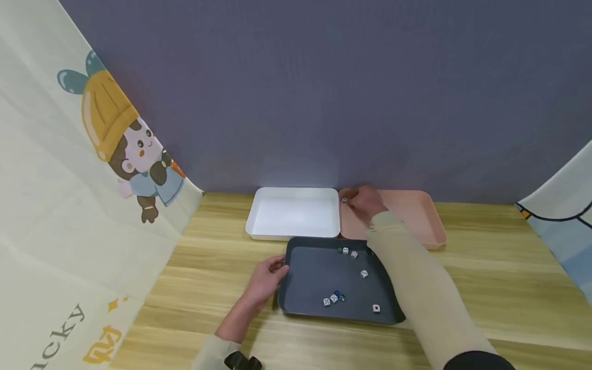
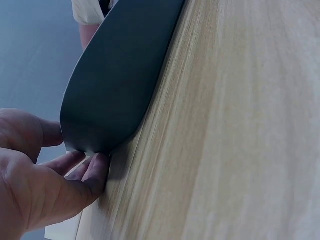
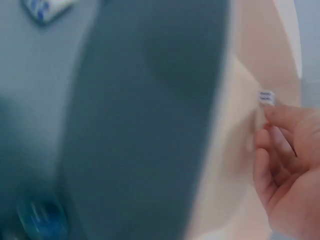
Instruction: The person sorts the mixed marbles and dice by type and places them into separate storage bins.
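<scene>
A dark grey tray (image 1: 319, 277) lies nearest the person, with several white dice (image 1: 364, 274) and a few green and blue marbles (image 1: 342, 297) scattered in it. My left hand (image 1: 268, 277) grips the left wall of that tray, thumb at the rim and fingers at the outer side and bottom edge; the left wrist view shows this hand (image 2: 55, 175) too. Inside the left end of the pink tray (image 1: 411, 210), my right hand (image 1: 367, 200) pinches a white die (image 3: 266, 97) at its fingertips. The right sleeve hides the dark tray's right edge.
A white tray (image 1: 296, 210) stands behind the dark tray, its right side against the pink one. A grey-blue wall panel (image 1: 324, 92) rises right behind both. Wooden tabletop (image 1: 213, 267) surrounds the trays, and a printed cloth (image 1: 69, 205) hangs at the left.
</scene>
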A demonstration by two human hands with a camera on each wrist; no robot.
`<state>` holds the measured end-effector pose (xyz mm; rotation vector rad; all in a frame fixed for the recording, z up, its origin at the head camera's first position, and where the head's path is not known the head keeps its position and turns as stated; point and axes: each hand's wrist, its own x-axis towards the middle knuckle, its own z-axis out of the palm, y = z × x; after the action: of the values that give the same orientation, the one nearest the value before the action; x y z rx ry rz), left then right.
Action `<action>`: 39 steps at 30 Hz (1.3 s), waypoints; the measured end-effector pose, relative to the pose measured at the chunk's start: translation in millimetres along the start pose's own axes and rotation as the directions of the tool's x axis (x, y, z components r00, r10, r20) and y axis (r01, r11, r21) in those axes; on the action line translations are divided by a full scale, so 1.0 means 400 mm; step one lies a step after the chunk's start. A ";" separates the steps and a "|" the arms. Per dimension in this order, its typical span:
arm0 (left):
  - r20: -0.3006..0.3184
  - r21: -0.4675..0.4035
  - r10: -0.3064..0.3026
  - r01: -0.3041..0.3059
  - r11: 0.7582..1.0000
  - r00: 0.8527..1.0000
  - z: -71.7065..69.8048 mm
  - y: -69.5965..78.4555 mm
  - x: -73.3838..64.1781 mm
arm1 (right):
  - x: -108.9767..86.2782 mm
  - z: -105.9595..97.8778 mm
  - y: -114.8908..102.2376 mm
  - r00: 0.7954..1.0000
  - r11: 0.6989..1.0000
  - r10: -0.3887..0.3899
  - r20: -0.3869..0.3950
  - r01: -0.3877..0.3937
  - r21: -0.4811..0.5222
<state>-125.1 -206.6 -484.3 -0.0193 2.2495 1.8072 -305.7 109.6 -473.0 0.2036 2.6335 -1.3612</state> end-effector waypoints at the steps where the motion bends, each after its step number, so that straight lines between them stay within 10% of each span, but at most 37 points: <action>1: 0.000 0.001 -0.002 0.002 1.000 1.000 0.001 -0.001 -0.001 | -0.005 -0.011 -0.001 1.000 1.000 0.002 0.014 -0.002 -0.004; 9: 0.002 -0.013 -0.011 0.011 1.000 1.000 -0.003 -0.006 -0.001 | -0.031 -0.098 -0.053 0.979 0.941 -0.194 0.067 0.205 -0.270; 24: -0.009 0.030 0.022 -0.022 0.999 1.000 0.007 -0.020 0.012 | -0.264 -0.129 -0.118 0.883 0.889 -0.458 0.102 0.456 0.046; 28: -0.022 0.047 0.036 -0.035 0.998 0.999 0.006 -0.017 0.011 | -0.332 -0.084 -0.139 0.813 0.838 -0.534 0.230 0.546 0.014; 35: -0.006 0.041 0.030 -0.030 0.999 1.000 -0.003 -0.015 0.011 | -0.385 0.023 -0.143 0.597 0.729 -0.575 0.560 0.684 0.020; 39: 0.011 0.044 0.041 -0.042 0.998 0.999 -0.003 -0.014 0.011 | -0.404 0.058 -0.129 0.533 0.705 -0.516 0.671 0.709 -0.020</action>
<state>-128.7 -208.4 -490.3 0.0445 2.2986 1.7740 -156.4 54.0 -410.8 -1.1580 2.2937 -0.8807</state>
